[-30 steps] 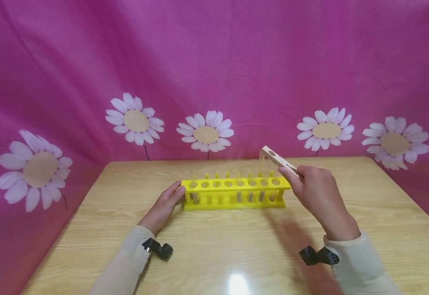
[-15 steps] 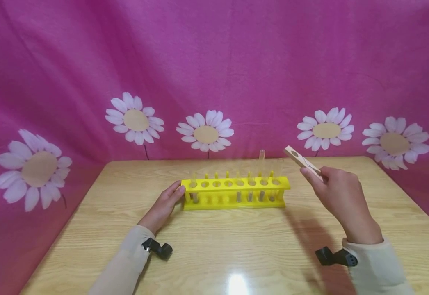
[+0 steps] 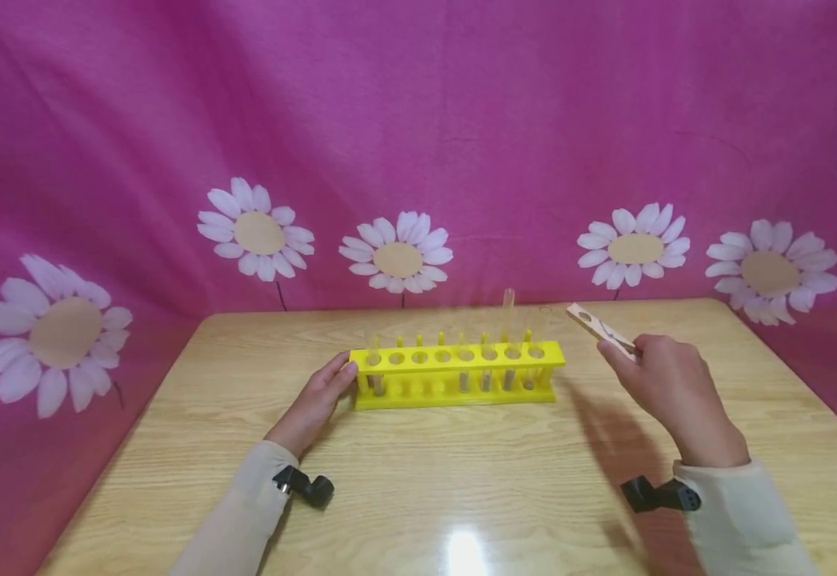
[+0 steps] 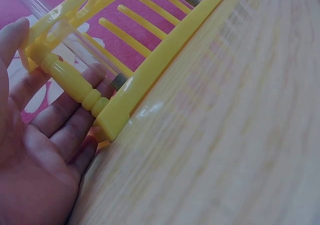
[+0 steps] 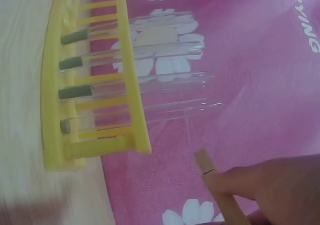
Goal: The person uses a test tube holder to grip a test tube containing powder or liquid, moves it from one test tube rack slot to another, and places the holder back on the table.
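Note:
A yellow test tube rack [image 3: 454,364] stands on the table. My left hand [image 3: 316,404] holds its left end, thumb at the top corner and fingers behind the turned post [image 4: 75,80]. One glass test tube [image 4: 82,47] stands in the rack by that hand. Several more stand towards the right end, with grey-green matter at the bottom; one test tube [image 3: 508,308] reads as the tallest in the head view. My right hand [image 3: 681,392] pinches a wooden test tube clamp [image 3: 598,326], held in the air right of the rack. The clamp's tip touches no tube.
The wood-grain table [image 3: 418,480] spreads in front of the rack. Behind it hangs a pink cloth [image 3: 505,144] with large white daisies, which also closes in both sides. Small black cameras sit at both sleeve cuffs.
The right hand and the wooden clamp have moved right, away from the tall test tube whose top the clamp overlapped earlier. That tube stands in the rack. My left hand stays on the rack.

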Demonstrator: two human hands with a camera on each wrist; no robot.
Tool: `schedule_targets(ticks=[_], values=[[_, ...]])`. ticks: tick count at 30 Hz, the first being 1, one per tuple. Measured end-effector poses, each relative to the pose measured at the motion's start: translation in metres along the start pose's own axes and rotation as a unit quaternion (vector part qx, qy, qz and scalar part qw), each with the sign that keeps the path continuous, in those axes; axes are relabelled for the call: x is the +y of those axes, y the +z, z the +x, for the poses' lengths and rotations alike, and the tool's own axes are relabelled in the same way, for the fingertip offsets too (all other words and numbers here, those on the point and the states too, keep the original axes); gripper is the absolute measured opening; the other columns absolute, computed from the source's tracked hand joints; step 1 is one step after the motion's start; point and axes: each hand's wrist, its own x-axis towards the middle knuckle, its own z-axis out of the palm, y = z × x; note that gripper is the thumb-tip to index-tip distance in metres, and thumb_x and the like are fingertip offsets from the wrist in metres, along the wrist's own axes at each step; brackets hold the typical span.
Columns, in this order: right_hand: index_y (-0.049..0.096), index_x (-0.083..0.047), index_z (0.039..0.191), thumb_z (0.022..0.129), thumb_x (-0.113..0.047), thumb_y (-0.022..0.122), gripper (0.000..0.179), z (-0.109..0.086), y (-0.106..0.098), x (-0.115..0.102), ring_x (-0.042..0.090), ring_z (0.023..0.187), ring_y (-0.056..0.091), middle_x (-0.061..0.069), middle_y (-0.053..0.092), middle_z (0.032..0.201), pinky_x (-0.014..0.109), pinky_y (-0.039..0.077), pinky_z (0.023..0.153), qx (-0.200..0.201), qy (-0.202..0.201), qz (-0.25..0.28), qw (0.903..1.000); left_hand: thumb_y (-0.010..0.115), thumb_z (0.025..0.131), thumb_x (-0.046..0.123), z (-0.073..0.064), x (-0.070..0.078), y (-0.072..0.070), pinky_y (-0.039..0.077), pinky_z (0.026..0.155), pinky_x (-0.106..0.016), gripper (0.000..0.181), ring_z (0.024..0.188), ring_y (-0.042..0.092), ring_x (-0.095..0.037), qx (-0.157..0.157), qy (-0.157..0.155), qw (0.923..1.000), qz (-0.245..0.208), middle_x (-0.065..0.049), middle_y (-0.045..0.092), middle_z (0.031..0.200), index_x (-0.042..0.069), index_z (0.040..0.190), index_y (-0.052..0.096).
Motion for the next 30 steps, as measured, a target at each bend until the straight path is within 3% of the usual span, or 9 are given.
schedule_targets(ticks=[4,8,16,25,30], values=[[0.058,0.006,0.094,0.095,-0.046,0.052,0.053,0.003,0.003,0.003,0.025,0.06,0.046,0.009,0.052,0.065,0.031,0.034,0.049,-0.026,0.014,0.003,0.9996,0.046,0.1,0.046,0.001,0.0,0.0,0.015,0.117,-0.05,0.059,0.143,0.024,-0.026,0.002,0.003,1.0,-0.008,-0.009,0.035,0.152,0.013,0.148,0.037],[0.052,0.009,0.106,0.096,-0.036,0.052,0.046,0.005,0.007,0.008,0.028,0.062,0.049,0.015,0.056,0.072,0.032,0.037,0.05,-0.027,0.023,0.01,0.9993,0.046,0.1,0.045,0.001,-0.001,0.001,0.016,0.116,-0.051,0.057,0.143,0.025,-0.026,0.004,0.006,0.9999,-0.014,-0.009,0.036,0.151,0.013,0.147,0.038],[0.048,0.008,0.104,0.097,-0.029,0.05,0.038,0.007,0.015,0.015,0.027,0.059,0.047,0.013,0.052,0.07,0.034,0.037,0.048,-0.067,0.042,-0.002,0.9969,0.048,0.099,0.046,0.002,-0.004,0.0,0.015,0.116,-0.052,0.057,0.143,0.025,-0.026,0.008,0.001,0.9998,-0.019,-0.01,0.037,0.151,0.013,0.145,0.04],[0.053,0.008,0.098,0.096,-0.024,0.055,0.032,0.009,0.023,0.022,0.028,0.062,0.048,0.016,0.055,0.074,0.036,0.04,0.052,-0.095,0.049,-0.034,0.9937,0.047,0.1,0.046,0.001,-0.002,0.002,0.017,0.116,-0.05,0.056,0.141,0.028,-0.026,0.009,0.004,0.9999,-0.01,-0.01,0.04,0.149,0.012,0.145,0.042],[0.06,0.008,0.092,0.093,-0.022,0.059,0.03,0.012,0.028,0.027,0.028,0.062,0.05,0.017,0.058,0.073,0.037,0.04,0.051,-0.064,0.029,-0.043,0.9966,0.048,0.099,0.047,0.001,-0.002,0.002,0.016,0.116,-0.05,0.057,0.142,0.027,-0.025,0.013,0.002,0.9999,-0.006,-0.009,0.038,0.15,0.014,0.145,0.041]])
